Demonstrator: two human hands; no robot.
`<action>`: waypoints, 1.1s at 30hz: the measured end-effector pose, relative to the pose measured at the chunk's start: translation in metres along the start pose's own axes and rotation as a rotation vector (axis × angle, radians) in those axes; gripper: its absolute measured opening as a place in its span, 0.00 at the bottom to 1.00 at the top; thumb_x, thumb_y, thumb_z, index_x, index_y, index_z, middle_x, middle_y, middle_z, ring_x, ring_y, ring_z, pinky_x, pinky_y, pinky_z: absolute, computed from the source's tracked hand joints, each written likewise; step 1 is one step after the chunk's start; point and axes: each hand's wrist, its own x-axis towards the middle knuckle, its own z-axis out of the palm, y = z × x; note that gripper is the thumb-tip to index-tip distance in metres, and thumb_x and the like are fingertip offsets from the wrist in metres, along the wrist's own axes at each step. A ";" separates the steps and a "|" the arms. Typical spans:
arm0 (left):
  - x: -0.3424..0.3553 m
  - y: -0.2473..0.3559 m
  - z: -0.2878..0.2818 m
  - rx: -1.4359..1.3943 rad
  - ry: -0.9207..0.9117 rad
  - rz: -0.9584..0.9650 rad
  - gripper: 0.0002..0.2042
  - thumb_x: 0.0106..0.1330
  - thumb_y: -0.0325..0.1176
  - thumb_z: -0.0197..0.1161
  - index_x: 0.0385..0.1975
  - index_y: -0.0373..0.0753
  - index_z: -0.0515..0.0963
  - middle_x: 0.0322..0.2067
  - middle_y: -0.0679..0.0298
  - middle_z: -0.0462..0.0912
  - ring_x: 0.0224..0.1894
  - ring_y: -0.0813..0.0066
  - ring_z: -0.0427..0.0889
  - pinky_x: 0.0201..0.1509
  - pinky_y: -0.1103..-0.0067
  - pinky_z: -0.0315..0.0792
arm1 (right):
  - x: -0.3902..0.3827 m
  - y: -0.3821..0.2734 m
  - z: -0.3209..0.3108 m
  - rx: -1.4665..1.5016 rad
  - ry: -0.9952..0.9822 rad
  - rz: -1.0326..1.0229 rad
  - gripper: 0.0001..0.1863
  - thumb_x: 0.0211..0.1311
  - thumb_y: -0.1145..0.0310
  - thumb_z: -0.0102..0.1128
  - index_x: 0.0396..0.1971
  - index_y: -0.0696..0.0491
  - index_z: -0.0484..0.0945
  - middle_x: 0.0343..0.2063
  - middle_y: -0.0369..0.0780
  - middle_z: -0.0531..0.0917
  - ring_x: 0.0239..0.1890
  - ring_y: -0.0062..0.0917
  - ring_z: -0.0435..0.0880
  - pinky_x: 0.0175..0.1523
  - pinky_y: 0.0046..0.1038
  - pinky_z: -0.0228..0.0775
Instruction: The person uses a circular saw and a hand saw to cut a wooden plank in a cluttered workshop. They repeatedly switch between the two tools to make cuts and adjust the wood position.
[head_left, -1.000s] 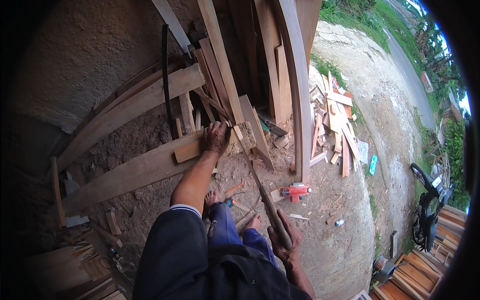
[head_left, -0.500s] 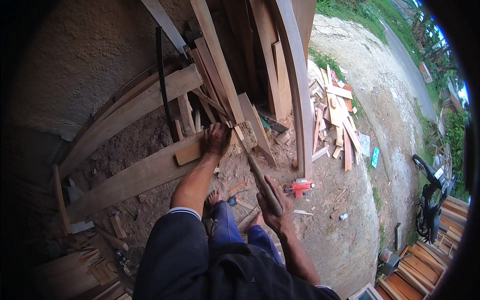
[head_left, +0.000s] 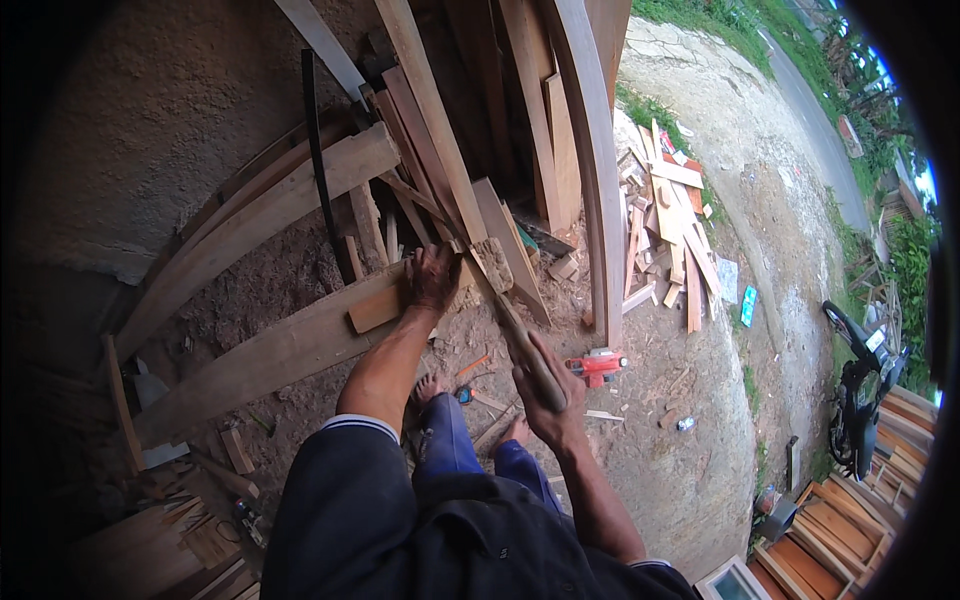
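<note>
one wooden-handled tool [head_left: 522, 342] in right grip [head_left: 552, 392], one plank [head_left: 280, 342] under left grip [head_left: 434, 279]

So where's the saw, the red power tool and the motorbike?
Saw [head_left: 519, 336]: head view, on its brown handle.
Red power tool [head_left: 596, 369]: head view, on its red body.
Motorbike [head_left: 855, 402]: head view, on its dark middle.

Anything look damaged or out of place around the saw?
Yes: the board's end beside the saw looks rough and pitted, unlike its smoother length. A red power tool also lies on the littered ground.

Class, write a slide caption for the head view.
Left hand on a plank near its end, right hand gripping a saw.
</note>
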 end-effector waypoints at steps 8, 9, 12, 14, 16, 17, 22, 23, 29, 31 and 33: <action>0.006 0.002 -0.005 0.027 -0.011 0.005 0.10 0.67 0.41 0.61 0.44 0.47 0.77 0.38 0.58 0.76 0.46 0.54 0.75 0.50 0.59 0.69 | -0.062 -0.031 -0.042 -0.170 -0.073 0.019 0.31 0.59 0.69 0.69 0.64 0.55 0.73 0.54 0.49 0.83 0.54 0.38 0.85 0.58 0.33 0.77; 0.004 0.001 -0.005 0.054 -0.041 0.014 0.10 0.66 0.39 0.61 0.44 0.46 0.77 0.37 0.58 0.76 0.45 0.53 0.75 0.49 0.60 0.69 | -0.086 -0.040 -0.061 -0.174 -0.063 0.033 0.31 0.59 0.69 0.69 0.64 0.55 0.72 0.54 0.49 0.83 0.55 0.38 0.85 0.59 0.34 0.77; 0.003 0.000 -0.005 -0.037 -0.018 0.040 0.08 0.66 0.41 0.61 0.39 0.47 0.76 0.40 0.59 0.75 0.46 0.55 0.74 0.51 0.58 0.68 | -0.072 -0.036 -0.058 -0.232 -0.068 -0.025 0.32 0.59 0.68 0.70 0.64 0.54 0.72 0.55 0.48 0.83 0.53 0.39 0.86 0.56 0.33 0.80; 0.001 0.003 -0.007 -0.066 -0.057 -0.007 0.09 0.67 0.42 0.60 0.41 0.47 0.76 0.40 0.59 0.75 0.47 0.55 0.74 0.51 0.58 0.68 | -0.014 -0.017 -0.018 -0.120 -0.055 -0.039 0.32 0.60 0.67 0.70 0.65 0.53 0.72 0.54 0.48 0.83 0.52 0.39 0.87 0.53 0.33 0.81; 0.004 0.006 -0.009 -0.034 -0.028 -0.018 0.11 0.67 0.43 0.60 0.44 0.48 0.76 0.40 0.59 0.76 0.47 0.55 0.74 0.52 0.57 0.68 | 0.061 0.005 0.032 -0.019 0.006 -0.138 0.30 0.64 0.62 0.66 0.65 0.52 0.72 0.50 0.50 0.84 0.47 0.41 0.88 0.52 0.34 0.78; 0.006 0.007 -0.011 0.008 -0.006 -0.008 0.12 0.68 0.44 0.60 0.46 0.48 0.75 0.40 0.59 0.76 0.47 0.55 0.74 0.52 0.57 0.68 | 0.086 0.011 0.050 -0.032 -0.024 -0.092 0.29 0.64 0.62 0.66 0.64 0.53 0.72 0.51 0.50 0.84 0.49 0.40 0.87 0.55 0.33 0.77; 0.007 0.009 -0.013 0.009 -0.086 -0.075 0.14 0.64 0.43 0.63 0.48 0.49 0.75 0.43 0.62 0.75 0.48 0.57 0.74 0.52 0.57 0.68 | 0.032 -0.031 0.006 -0.066 -0.051 -0.055 0.30 0.64 0.62 0.66 0.65 0.52 0.71 0.52 0.48 0.84 0.50 0.42 0.87 0.54 0.34 0.78; 0.007 0.008 -0.012 0.010 -0.044 -0.043 0.14 0.62 0.42 0.64 0.46 0.49 0.75 0.42 0.62 0.74 0.48 0.57 0.74 0.52 0.57 0.68 | 0.000 -0.049 -0.018 -0.138 -0.078 -0.008 0.32 0.62 0.64 0.68 0.66 0.52 0.70 0.53 0.48 0.83 0.51 0.41 0.86 0.54 0.34 0.80; -0.001 0.006 -0.012 -0.040 -0.109 -0.042 0.13 0.56 0.36 0.66 0.41 0.48 0.76 0.41 0.63 0.74 0.49 0.58 0.73 0.51 0.58 0.67 | -0.021 -0.076 -0.034 -0.227 -0.141 0.116 0.32 0.61 0.68 0.69 0.65 0.55 0.71 0.54 0.49 0.83 0.55 0.38 0.85 0.58 0.34 0.77; 0.000 0.009 -0.015 -0.030 -0.124 -0.061 0.14 0.63 0.42 0.63 0.46 0.47 0.76 0.43 0.62 0.75 0.51 0.58 0.74 0.53 0.58 0.68 | 0.052 -0.040 0.016 -0.055 -0.044 0.053 0.29 0.62 0.65 0.68 0.63 0.56 0.73 0.54 0.50 0.83 0.55 0.39 0.85 0.57 0.32 0.75; 0.004 0.011 -0.020 0.060 -0.111 -0.048 0.17 0.70 0.51 0.58 0.52 0.52 0.76 0.41 0.62 0.74 0.50 0.59 0.74 0.53 0.57 0.68 | 0.102 -0.015 0.051 -0.081 -0.092 0.037 0.28 0.65 0.63 0.65 0.63 0.56 0.73 0.54 0.52 0.82 0.56 0.41 0.84 0.60 0.33 0.73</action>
